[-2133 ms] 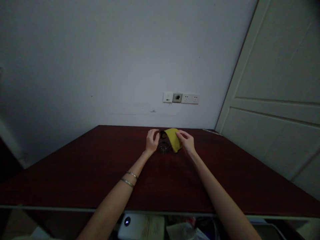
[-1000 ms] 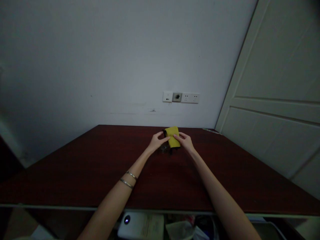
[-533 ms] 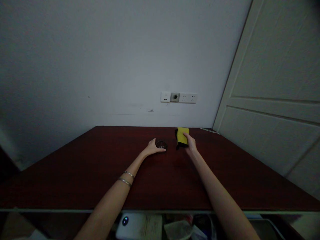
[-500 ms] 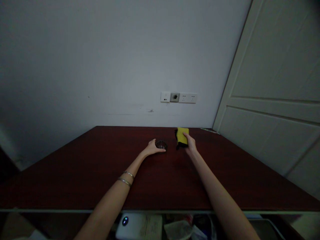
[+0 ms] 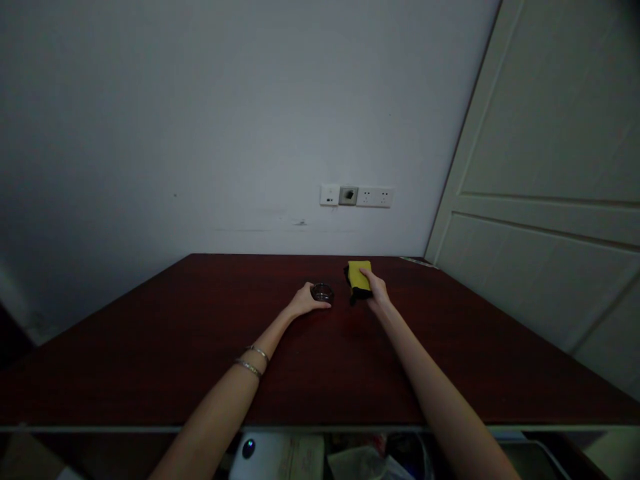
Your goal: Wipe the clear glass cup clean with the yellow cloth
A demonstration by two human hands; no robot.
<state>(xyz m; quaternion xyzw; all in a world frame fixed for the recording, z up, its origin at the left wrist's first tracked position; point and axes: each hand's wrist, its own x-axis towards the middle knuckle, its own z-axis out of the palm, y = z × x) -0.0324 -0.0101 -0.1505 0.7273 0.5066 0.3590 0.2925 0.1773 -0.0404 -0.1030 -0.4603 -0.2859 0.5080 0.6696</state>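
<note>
Yellow cloth (image 5: 357,275) is gripped by closed fingers of the right hand (image 5: 377,293); just left of it, a glass dish (image 5: 322,292) is clasped by the left hand's (image 5: 305,301) curled fingers.

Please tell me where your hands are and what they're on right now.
Left hand against the glass dish. Right hand on the yellow cloth, black beneath it. Dish and cloth apart on the table.

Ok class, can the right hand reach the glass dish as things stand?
Probably yes: the right hand rests on the yellow cloth beside the glass dish, nothing raised between them; the left hand touches the dish's other side.
</note>
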